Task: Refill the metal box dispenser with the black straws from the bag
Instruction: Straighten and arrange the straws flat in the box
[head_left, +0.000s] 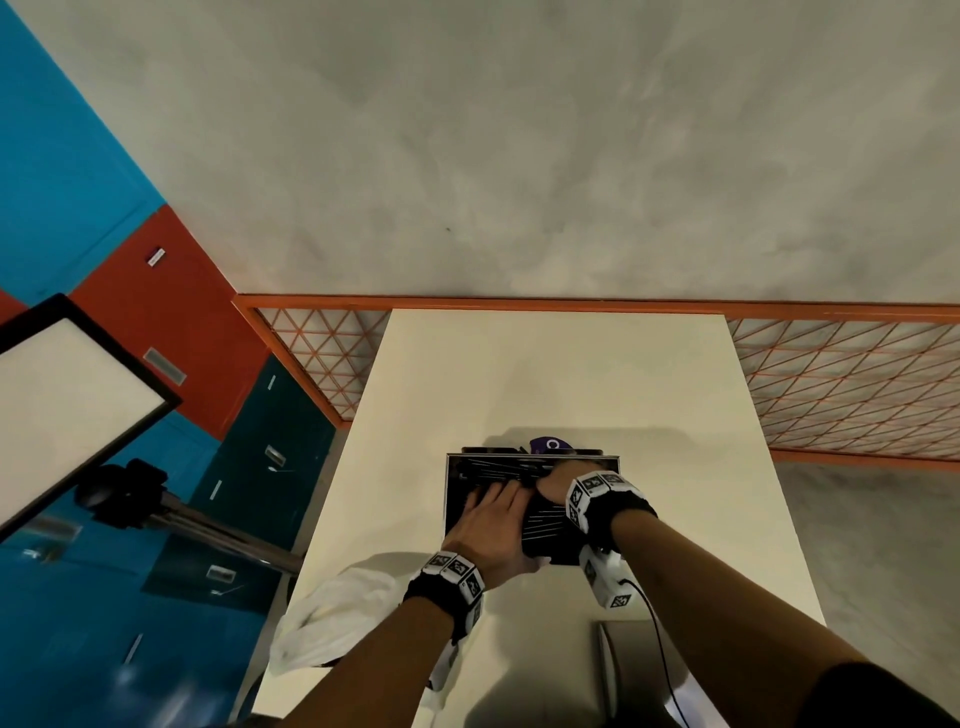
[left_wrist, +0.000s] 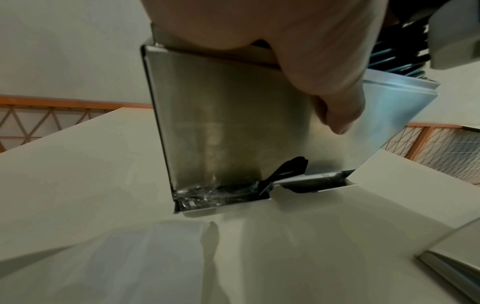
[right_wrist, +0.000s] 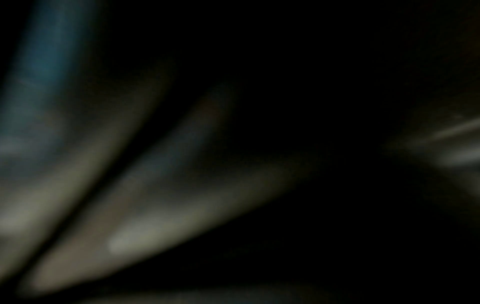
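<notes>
The metal box dispenser stands open-topped on the white table, filled with black straws. My left hand lies flat on top of the straws with straight fingers. In the left wrist view its thumb hangs down the dispenser's front wall, and straws show above the rim. My right hand rests on the straws at the right side of the opening; its fingers are hidden. The right wrist view is dark and blurred.
A white plastic bag lies at the table's front left edge. A flat metal piece lies at the front right. A purple object sits behind the box. A light panel on a tripod stands left; an orange mesh rail runs behind.
</notes>
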